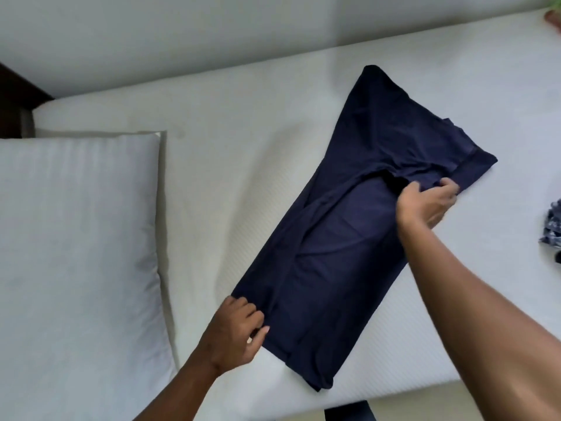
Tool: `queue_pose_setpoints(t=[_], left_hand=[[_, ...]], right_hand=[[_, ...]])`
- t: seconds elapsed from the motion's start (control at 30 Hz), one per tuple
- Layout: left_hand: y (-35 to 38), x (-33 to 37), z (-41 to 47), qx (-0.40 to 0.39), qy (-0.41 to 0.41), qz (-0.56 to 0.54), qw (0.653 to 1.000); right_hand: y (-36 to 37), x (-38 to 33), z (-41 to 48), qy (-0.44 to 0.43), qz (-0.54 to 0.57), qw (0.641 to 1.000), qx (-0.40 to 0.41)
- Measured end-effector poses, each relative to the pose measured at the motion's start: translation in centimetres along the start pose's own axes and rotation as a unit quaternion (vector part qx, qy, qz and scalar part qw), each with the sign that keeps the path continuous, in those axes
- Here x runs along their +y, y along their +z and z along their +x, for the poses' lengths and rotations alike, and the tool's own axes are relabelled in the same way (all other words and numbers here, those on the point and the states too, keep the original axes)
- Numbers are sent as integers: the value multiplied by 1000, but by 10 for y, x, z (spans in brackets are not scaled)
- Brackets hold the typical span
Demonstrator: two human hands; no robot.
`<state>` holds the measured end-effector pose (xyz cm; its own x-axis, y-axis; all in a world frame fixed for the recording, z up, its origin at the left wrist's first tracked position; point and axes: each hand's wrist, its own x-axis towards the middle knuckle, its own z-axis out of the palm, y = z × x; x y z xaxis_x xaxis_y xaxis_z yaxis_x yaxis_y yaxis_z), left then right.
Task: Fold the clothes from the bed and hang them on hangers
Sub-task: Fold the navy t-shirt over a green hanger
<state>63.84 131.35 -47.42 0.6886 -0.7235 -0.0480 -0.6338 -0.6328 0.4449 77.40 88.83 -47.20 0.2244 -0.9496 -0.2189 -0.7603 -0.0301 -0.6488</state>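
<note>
On the white bed (243, 147), seen from the head view, a navy garment (334, 253) lies flat in a long strip, running from the near edge of the mattress towards the far right. Its long sides look to be turned in. The left hand (235, 332) pinches the strip's near-left edge between thumb and curled fingers. The right hand (425, 205) is closed on a bunch of cloth further up the strip, where the fabric puckers into a dark hollow.

Several things could go wrong from here. The cloth looks thin and limp, so if both hands lift at once to make the next fold, the turned-in sides are likely to fall open. The pucker under the right hand may get pressed into a crease unless it is smoothed first. The near end lies close to the mattress edge, and a pull towards the person could drag it off.

A pillow (76, 238) lies to the left, well apart. A patterned cloth (552, 223) sits at the right edge. No hanger is in view.
</note>
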Motion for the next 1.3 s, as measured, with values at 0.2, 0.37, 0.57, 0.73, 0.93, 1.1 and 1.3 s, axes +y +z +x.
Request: queue_pose_setpoints(t=[0.2,0.37,0.57,0.73,0.93,1.1,1.3], left_hand=[[-1,-4,25,48,-335,-81,938],[6,-11,31,35,-303,-91,948],[-6,14,24,89,-38,-52,994],[20,32,10,-98,20,-98,990],[22,19,3,157,-627,-214,732],[24,16,-6,147,-733,-345,568],[18,23,-15,187,-762,-398,475]], right_hand=[[35,68,-122,12,-3,964,-264],[24,84,-196,51,-14,886,-460],[3,71,-185,176,26,824,-537],[7,60,-134,154,71,912,-373],[24,52,-111,35,-43,909,-413],[9,88,-164,107,-12,854,-509],[5,124,-242,305,116,772,-546]])
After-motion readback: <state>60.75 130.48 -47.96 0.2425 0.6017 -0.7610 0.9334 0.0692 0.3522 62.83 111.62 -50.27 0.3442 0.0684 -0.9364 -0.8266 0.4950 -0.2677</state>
